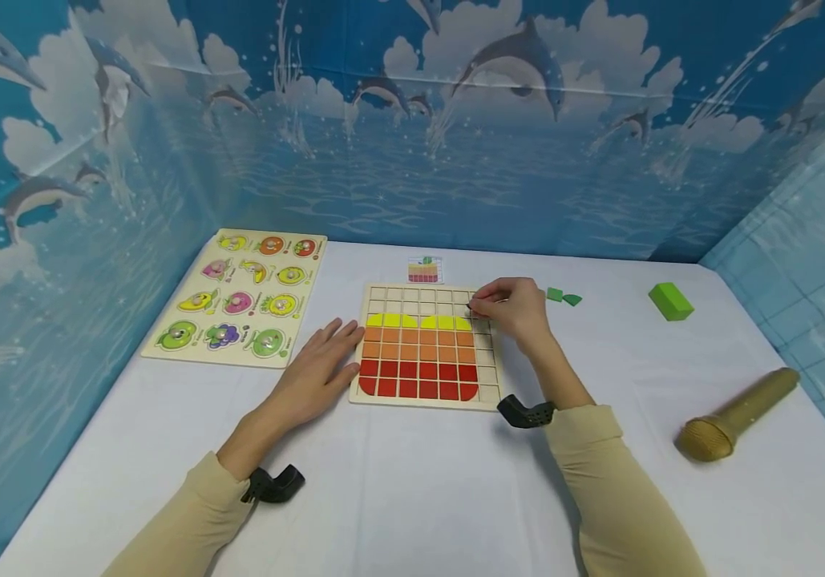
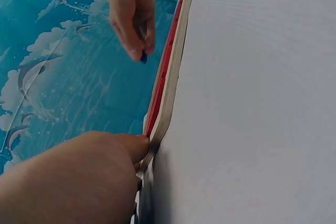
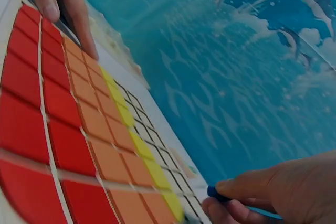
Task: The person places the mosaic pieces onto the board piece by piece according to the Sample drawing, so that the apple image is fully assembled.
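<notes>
A wooden grid board [image 1: 488, 377] lies mid-table, with rows of red, orange and yellow tiles filling its lower part. My left hand [image 1: 336, 353] lies flat on the table, its straight fingers against the board's left edge [image 2: 170, 87]. My right hand [image 1: 477, 308] hovers over the board's upper right corner and pinches a small dark blue piece [image 3: 214, 192] between thumb and fingers, just above the empty cells. The left wrist view also shows that piece [image 2: 143, 57] at the fingertips.
A fruit peg puzzle [image 1: 239, 298] lies at the left. A small picture card [image 1: 424, 270] sits behind the board. Two small green pieces [image 1: 564, 297], a green block [image 1: 670, 301] and a gold microphone-shaped object [image 1: 740, 413] lie to the right. Blue dolphin-print walls surround the table.
</notes>
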{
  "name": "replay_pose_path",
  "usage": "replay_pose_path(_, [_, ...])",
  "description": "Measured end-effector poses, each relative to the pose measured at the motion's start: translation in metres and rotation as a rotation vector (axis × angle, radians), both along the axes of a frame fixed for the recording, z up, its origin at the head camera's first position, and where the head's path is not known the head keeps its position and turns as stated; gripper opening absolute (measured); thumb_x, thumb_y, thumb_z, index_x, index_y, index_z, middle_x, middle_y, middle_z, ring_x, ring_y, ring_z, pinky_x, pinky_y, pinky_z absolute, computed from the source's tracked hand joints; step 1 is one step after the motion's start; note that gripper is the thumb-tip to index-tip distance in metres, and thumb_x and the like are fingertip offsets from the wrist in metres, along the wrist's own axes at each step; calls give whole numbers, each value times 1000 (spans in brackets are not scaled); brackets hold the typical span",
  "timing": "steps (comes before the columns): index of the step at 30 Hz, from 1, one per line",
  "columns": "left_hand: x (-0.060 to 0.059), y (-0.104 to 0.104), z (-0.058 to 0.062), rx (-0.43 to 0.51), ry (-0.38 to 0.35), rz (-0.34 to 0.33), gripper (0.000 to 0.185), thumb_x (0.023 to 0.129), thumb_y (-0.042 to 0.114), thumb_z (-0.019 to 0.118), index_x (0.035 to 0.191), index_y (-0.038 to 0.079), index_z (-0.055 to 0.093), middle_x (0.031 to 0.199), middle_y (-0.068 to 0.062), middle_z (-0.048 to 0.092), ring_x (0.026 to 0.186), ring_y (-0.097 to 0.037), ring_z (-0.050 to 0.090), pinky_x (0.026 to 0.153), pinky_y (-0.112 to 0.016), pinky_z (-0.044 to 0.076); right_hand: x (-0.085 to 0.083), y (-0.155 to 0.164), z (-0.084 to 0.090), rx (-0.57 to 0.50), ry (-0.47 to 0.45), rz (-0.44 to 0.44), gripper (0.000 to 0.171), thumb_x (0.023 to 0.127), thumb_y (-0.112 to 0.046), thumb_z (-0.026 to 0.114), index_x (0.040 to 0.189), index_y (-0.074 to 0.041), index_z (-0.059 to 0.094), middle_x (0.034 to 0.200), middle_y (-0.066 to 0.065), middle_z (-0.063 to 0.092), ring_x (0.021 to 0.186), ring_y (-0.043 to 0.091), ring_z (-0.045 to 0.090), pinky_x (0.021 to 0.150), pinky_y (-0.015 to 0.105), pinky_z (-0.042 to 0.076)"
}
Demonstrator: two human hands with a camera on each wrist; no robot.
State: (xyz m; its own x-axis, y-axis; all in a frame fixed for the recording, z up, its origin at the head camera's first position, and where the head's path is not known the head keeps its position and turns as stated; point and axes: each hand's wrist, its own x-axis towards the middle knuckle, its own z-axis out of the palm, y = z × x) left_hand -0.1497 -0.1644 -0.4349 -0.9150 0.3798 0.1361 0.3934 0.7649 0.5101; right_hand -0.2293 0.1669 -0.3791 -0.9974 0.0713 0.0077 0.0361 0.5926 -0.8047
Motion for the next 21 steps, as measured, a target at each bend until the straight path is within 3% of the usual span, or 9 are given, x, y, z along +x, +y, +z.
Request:
replay_pose_path(6, [0, 1, 1, -12, -15, 8, 64, 106, 31, 61, 164, 16, 39, 173, -3, 33, 164, -28, 17, 135, -50, 14, -9, -43, -12, -31, 114, -14, 15, 91, -17, 84, 96, -3, 81, 91, 16, 77, 86, 27, 67, 65, 26, 52])
replay_pose_path(10, [0, 0, 0, -17, -24, 9, 64, 107, 32, 60, 165, 17, 38, 173, -1, 32, 165, -26, 15, 135, -48, 13, -15, -64, -21, -58, 138, -36, 15, 90, -19, 86, 93, -5, 82, 86, 13, 77, 86, 25, 68, 68, 28, 52])
replay_pose_path(21, [0, 0, 1, -23, -22, 7, 63, 107, 32, 59, 165, 17, 39, 173, -2, 32, 165, -27, 16, 135, -48, 13, -18, -86, -35, 46, 206, 16, 16, 89, -21, 87, 85, -7, 81, 78, 9, 74, 79, 25, 64, 75, 37, 52])
